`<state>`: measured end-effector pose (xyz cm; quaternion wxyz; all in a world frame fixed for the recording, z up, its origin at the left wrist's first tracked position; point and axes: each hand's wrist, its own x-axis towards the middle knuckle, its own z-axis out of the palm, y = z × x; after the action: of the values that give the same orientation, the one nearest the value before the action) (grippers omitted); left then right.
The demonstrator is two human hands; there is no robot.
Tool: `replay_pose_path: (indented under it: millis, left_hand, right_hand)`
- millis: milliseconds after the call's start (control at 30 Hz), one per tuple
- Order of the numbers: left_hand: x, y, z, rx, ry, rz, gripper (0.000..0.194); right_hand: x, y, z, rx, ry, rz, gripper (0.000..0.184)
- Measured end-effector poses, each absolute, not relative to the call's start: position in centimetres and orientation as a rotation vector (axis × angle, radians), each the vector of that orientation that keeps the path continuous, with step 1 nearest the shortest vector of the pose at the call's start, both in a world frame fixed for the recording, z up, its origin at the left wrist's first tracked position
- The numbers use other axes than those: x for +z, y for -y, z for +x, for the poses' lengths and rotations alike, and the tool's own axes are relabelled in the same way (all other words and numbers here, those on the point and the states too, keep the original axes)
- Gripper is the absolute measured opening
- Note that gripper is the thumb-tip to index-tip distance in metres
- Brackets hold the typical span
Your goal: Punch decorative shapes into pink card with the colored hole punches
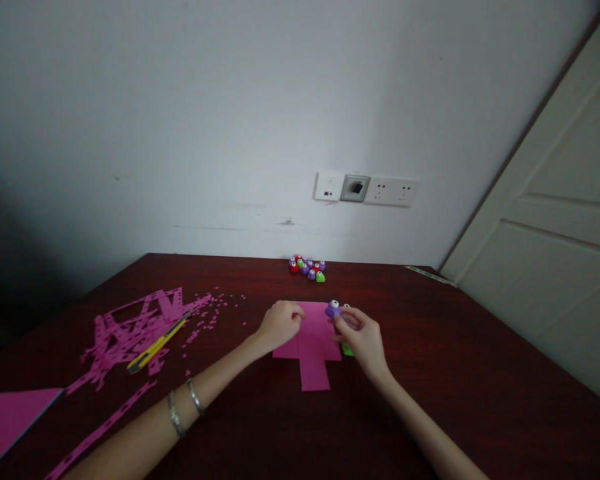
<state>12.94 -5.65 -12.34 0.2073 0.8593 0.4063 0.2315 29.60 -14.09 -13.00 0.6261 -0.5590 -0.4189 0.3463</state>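
A pink paper sheet [314,347] lies on the dark red table [460,373]. My left hand [280,323] rests on its upper left edge with fingers curled, pinching the paper. My right hand [363,337] grips a small purple paper punch [333,309] at the sheet's upper right corner. A green punch [348,349] lies partly hidden under my right hand.
A cluster of several small coloured punches [307,267] sits near the table's far edge. Pink paper strips and scraps [135,327] lie at the left with a yellow utility knife [157,345]. Another pink sheet [10,417] is at the near left. A door [555,220] stands to the right.
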Motion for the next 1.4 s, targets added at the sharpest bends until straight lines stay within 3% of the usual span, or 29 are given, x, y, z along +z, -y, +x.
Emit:
replay_pose_path:
  millis: [267, 400, 533, 767, 967, 1133, 1400]
  left_hand:
    - [-12.2, 5.2, 12.1, 0.323, -1.141, 2.481, 0.021]
    - [-13.1, 5.4, 12.0, 0.257, -1.151, 2.549, 0.034]
    - [-13.6, 5.3, 12.1, 0.240, -1.090, 2.518, 0.040]
    - [-13.7, 5.0, 12.2, 0.256, -1.010, 2.416, 0.029]
    - [-14.0, 4.9, 12.4, 0.298, -0.978, 2.416, 0.026]
    - [-13.5, 5.1, 12.6, 0.279, -0.965, 2.318, 0.025]
    - [-14.0, 4.0, 12.5, 0.306, -0.937, 2.091, 0.023]
  right_hand:
    - [-12.2, 14.3, 30.3, 0.929, 0.890, -1.282, 0.042]
    - [-11.8, 14.5, 30.6, 0.965, 0.997, -1.315, 0.038]
    - [-11.8, 14.7, 30.9, 0.963, 1.108, -1.317, 0.036]
    - [-12.2, 14.5, 31.2, 1.028, 1.038, -1.282, 0.043]
    - [-12.6, 14.3, 31.3, 1.018, 1.047, -1.293, 0.037]
    - [-13.0, 14.3, 31.6, 0.861, 1.242, -1.352, 0.029]
    - [-13.1, 14.4, 32.3, 0.328, 1.599, -1.509, 0.016]
